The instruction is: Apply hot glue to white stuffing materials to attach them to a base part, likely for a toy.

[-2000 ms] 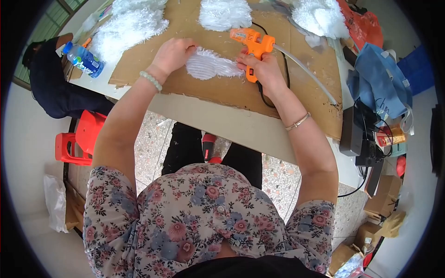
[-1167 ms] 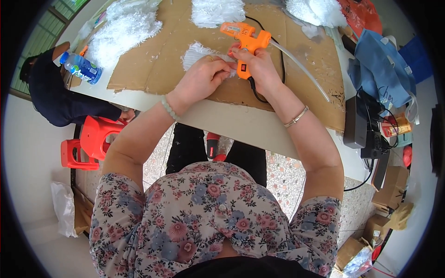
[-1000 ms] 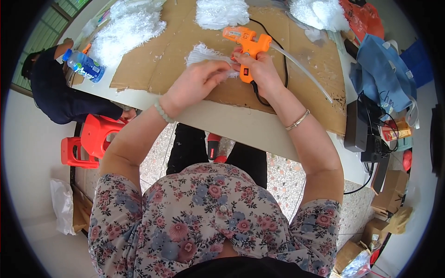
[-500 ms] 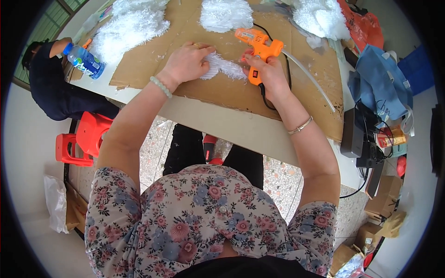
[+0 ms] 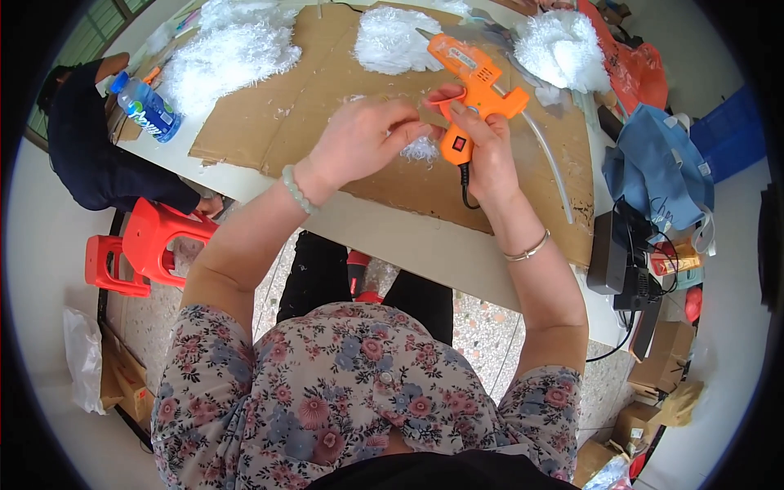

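My right hand [image 5: 483, 151] is closed around the handle of an orange glue gun [image 5: 482, 86], its nozzle tilted up toward the far left. A long translucent glue stick [image 5: 555, 171] trails from the back of the gun. Beside the handle, my left hand [image 5: 363, 139] is closed with thumb and fingers pinched, its tips close to my right fingers. White fringed strip [image 5: 420, 149] shows just under those fingertips; the left hand hides most of it. Brown cardboard [image 5: 327, 98] lies beneath both hands.
White fringed heaps [image 5: 233, 61] lie at the far left, with another fringed bundle [image 5: 392, 41] and a fluffy pile [image 5: 562, 51] behind. A bottle [image 5: 147, 108] stands left, near another person [image 5: 94, 155]. Blue bag [image 5: 657, 163] and black box [image 5: 606, 253] sit right; red stools [image 5: 155, 245] left.
My left hand has moved right and lifted toward my right hand, pinching the strip that was spread on the cardboard. The glue gun has shifted slightly right and its nozzle farther away.
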Available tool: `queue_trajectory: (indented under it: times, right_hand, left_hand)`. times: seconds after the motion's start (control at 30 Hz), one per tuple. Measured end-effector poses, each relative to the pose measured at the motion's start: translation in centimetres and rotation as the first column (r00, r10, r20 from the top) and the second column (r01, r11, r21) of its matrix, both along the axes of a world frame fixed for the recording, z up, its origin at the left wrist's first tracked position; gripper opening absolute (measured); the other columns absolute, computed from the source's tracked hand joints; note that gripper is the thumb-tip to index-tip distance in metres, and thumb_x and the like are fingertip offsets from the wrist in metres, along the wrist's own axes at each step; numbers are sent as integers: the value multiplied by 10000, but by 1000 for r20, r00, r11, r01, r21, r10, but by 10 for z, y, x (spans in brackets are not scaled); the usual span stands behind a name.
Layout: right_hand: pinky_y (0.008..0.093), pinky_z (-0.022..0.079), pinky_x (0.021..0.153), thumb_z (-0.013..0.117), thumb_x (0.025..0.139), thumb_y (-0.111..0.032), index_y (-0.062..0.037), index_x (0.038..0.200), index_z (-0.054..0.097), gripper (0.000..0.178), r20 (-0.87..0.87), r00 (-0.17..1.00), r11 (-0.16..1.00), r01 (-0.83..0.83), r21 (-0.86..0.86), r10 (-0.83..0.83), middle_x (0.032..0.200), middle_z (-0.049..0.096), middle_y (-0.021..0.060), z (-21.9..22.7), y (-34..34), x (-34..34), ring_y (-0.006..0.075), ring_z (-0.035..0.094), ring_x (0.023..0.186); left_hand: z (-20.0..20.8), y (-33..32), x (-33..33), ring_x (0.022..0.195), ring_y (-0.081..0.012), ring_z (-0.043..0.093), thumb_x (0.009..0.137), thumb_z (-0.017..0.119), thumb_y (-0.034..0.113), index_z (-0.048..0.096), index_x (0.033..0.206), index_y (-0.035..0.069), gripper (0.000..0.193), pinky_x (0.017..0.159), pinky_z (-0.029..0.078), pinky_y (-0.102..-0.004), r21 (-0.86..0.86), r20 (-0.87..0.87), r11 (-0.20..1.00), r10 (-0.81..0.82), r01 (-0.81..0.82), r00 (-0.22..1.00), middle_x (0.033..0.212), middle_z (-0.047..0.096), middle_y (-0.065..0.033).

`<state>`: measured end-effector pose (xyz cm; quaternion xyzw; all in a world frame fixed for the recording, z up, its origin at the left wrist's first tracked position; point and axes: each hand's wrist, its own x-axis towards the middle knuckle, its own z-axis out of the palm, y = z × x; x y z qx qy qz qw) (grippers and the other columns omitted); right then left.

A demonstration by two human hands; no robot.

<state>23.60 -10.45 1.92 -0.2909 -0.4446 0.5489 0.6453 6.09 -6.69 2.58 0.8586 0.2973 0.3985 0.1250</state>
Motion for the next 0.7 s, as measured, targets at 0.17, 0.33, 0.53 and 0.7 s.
queue_trajectory:
  times: [0.17,0.33,0.53,0.7]
  right_hand:
    - [359,492,842,552,885,-118,-12,1135,550,272,48,997,998,-61,6,61,1091,597,105,1,-7,-10,195,579,1028]
    - [380,493,849,559,879,-107,-11,1139,547,277,113,990,996,-84,42,79,1090,592,113,-7,-5,-13,215,575,1041]
    - [434,498,896,549,879,-105,8,1141,528,286,-37,992,992,-119,42,121,1093,579,133,0,-6,-13,248,580,1044]
    - [446,500,909,535,887,-118,21,1138,519,287,-107,983,989,-149,20,150,1092,578,143,0,-5,-11,261,581,1041]
  left_hand:
    - [-14,-2,-3,594,-315,568,811,621,139,611,809,58,81,531,447,-414,114,41,994,-11,6,999,641,581,-121]
    - [-17,-15,-2,591,-305,560,784,640,81,597,790,51,52,551,449,-405,276,9,959,64,-64,998,619,547,-112]
    - [-20,-22,-14,609,-282,572,796,614,16,603,829,44,45,572,460,-366,255,183,960,69,-115,981,687,588,-96]
    - [-18,-21,-12,648,-231,605,801,639,40,614,898,37,100,598,475,-310,25,343,993,96,-111,934,781,645,-88]
